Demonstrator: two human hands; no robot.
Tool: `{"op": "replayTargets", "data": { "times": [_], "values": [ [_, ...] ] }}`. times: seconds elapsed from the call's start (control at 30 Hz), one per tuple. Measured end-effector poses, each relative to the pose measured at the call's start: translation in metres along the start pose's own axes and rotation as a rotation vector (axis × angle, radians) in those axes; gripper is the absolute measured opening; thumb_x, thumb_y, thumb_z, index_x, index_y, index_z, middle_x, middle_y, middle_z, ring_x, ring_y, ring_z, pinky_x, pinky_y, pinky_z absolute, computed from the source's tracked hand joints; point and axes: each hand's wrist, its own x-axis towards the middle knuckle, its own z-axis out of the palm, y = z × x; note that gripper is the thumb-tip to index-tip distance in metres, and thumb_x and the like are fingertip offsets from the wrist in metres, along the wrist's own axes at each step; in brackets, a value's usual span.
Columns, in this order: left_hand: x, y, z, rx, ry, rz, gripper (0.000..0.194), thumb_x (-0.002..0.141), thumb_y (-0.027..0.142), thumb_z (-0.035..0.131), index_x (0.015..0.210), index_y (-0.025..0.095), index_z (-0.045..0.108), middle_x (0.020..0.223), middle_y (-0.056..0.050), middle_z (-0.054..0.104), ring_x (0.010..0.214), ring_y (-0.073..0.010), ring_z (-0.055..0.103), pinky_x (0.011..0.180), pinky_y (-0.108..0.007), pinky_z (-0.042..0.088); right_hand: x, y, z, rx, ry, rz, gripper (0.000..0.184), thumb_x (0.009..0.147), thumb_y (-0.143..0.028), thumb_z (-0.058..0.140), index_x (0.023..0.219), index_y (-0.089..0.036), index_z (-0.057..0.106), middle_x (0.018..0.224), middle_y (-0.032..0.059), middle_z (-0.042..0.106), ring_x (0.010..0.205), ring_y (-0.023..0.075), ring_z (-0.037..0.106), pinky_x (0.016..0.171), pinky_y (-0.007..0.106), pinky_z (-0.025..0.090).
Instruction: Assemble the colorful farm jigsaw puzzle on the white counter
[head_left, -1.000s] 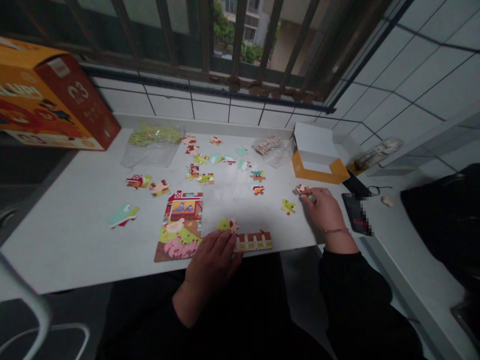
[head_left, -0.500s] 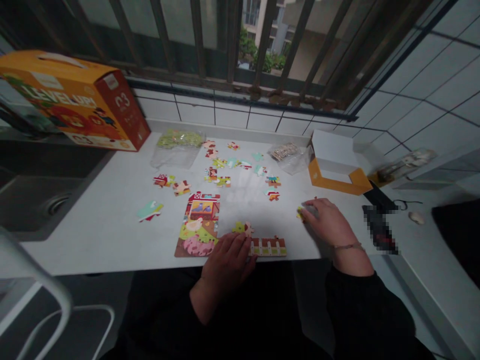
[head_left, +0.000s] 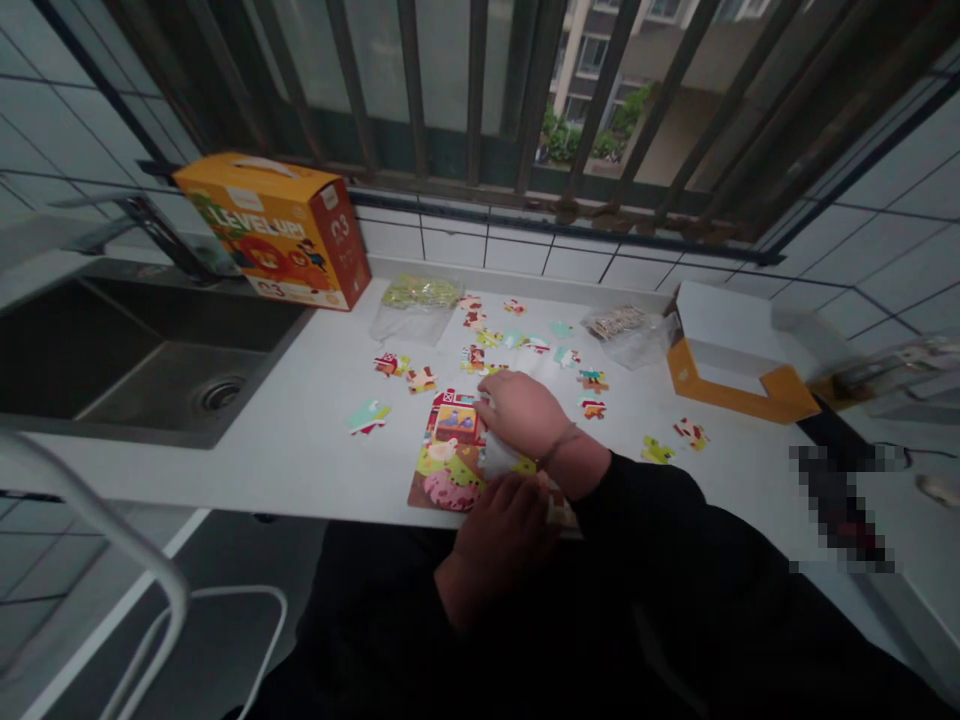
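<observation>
A partly joined farm jigsaw puzzle (head_left: pixel 454 455), with a red barn, a white hen and a pink pig, lies near the counter's front edge. My left hand (head_left: pixel 504 535) rests over its lower edge, fingers laid flat and covering part of the bottom row. Above it, my right hand (head_left: pixel 529 415) reaches across to the upper right side of the puzzle. Its fingertips and thumb are bent close together beside the barn; whatever is between them is hidden. Far to the right lie a green piece (head_left: pixel 658 450) and a brown-and-white piece (head_left: pixel 691 433).
Several loose pieces lie behind the puzzle, among them a barn piece (head_left: pixel 388 364); a light-green piece (head_left: pixel 369 416) lies left. Plastic bags (head_left: pixel 409 320) sit further back. An open yellow box (head_left: pixel 739 395) stands right, an orange carton (head_left: pixel 281 235) beside the sink (head_left: pixel 247 395).
My right hand has moved left from the loose pieces at the right to the puzzle's upper right side. My left hand stays at its lower edge. The camera view has shifted left.
</observation>
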Motion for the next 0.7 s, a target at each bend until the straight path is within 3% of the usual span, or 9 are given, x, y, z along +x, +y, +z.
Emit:
{"op": "replayTargets", "data": {
  "times": [0.13,0.27,0.47,0.7],
  "values": [
    [-0.008,-0.005,0.009,0.043,-0.038,0.041,0.036,0.104,0.043,0.066,0.132,0.02,0.072,0.129,-0.015,0.076,0.12,-0.0348,0.069,0.104,-0.051,0.057,0.059,-0.056,0.016,0.009,0.012,0.017,0.044,0.106,-0.05,0.064,0.128,-0.013,0.07,0.125,0.0191,0.075,0.115,0.0334,0.071,0.098,0.044,0.057],
    [-0.014,-0.009,0.017,0.011,-0.005,0.009,0.048,0.104,0.048,0.065,0.143,0.019,0.069,0.139,-0.018,0.074,0.131,-0.0361,0.065,0.112,-0.053,0.054,0.091,-0.081,0.035,0.0,-0.008,0.111,0.06,0.096,-0.054,0.078,0.136,-0.012,0.062,0.13,0.0218,0.071,0.119,0.0377,0.069,0.096,0.047,0.059],
    [-0.012,-0.006,0.011,0.005,0.021,0.05,0.055,0.107,0.05,0.061,0.152,0.017,0.063,0.146,-0.017,0.07,0.139,-0.0347,0.061,0.118,-0.049,0.05,0.102,-0.067,0.04,0.012,-0.083,0.031,0.04,0.1,-0.023,0.066,0.138,-0.012,0.06,0.127,0.0207,0.074,0.117,0.0336,0.072,0.096,0.042,0.057],
    [-0.009,-0.006,0.006,0.002,-0.043,0.038,0.054,0.109,0.048,0.058,0.154,0.02,0.06,0.143,-0.017,0.071,0.129,-0.0346,0.064,0.108,-0.049,0.054,0.1,-0.048,0.036,0.068,-0.101,-0.051,0.04,0.101,-0.011,0.057,0.14,-0.016,0.064,0.125,0.0157,0.079,0.117,0.0284,0.073,0.098,0.035,0.053]
  ]
}}
